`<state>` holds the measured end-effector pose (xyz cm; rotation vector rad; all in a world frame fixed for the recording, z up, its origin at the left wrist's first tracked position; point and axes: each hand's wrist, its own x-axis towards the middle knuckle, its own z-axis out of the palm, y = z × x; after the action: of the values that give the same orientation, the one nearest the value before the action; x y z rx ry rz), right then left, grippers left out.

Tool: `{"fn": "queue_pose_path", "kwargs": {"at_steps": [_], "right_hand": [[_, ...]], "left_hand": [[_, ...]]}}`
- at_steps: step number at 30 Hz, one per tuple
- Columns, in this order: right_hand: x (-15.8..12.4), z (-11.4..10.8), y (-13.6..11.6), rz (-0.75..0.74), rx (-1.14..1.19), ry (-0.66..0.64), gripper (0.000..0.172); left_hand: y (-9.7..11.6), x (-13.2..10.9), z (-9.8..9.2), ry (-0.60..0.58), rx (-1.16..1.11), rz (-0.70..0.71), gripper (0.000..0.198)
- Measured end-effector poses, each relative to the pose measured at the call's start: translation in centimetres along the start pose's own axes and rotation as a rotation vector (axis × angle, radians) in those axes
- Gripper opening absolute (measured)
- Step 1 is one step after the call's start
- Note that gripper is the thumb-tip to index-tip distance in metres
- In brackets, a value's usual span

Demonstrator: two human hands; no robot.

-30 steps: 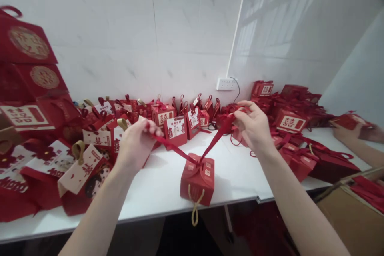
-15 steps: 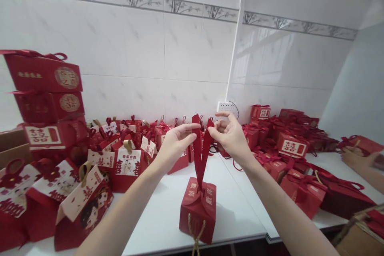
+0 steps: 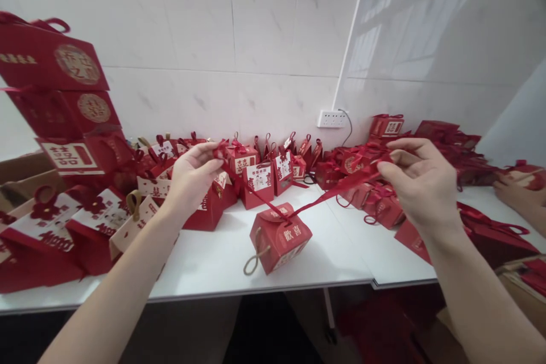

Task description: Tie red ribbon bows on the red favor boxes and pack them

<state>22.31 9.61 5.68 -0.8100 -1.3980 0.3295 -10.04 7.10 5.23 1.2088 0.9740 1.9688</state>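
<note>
A small red gift box with gold characters sits turned at an angle on the white table. A loop of tan cord hangs from its left side. Red ribbon comes off the top of the box and spreads to both sides. My left hand pinches one end of it, up and to the left of the box. The other end is pinched in my right hand, up and to the right. Both ribbon lengths look fairly taut, and they meet at the box's top.
Decorated red gift bags crowd the left of the table, beside a stack of red boxes. More red boxes are piled on the right. A power strip is on the wall. Another person's hand holds a red box at far right.
My hands have moved apart, drawing the ribbon ends from upright out to left and right. The box has turned, so its cord loop now faces left. The view has tilted down.
</note>
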Motion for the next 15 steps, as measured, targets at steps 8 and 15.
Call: {"fn": "queue_pose_path", "kwargs": {"at_steps": [8, 15], "right_hand": [[-1.4, -0.2, 0.7, 0.074, -0.124, -0.165, 0.015], [-1.0, -1.4, 1.0, 0.172, -0.163, -0.645, 0.020]], "left_hand": [[-0.8, -1.1, -2.5, 0.068, 0.056, -0.055, 0.028], [-0.9, -1.4, -2.7, -0.022, 0.410, 0.032, 0.018]]}}
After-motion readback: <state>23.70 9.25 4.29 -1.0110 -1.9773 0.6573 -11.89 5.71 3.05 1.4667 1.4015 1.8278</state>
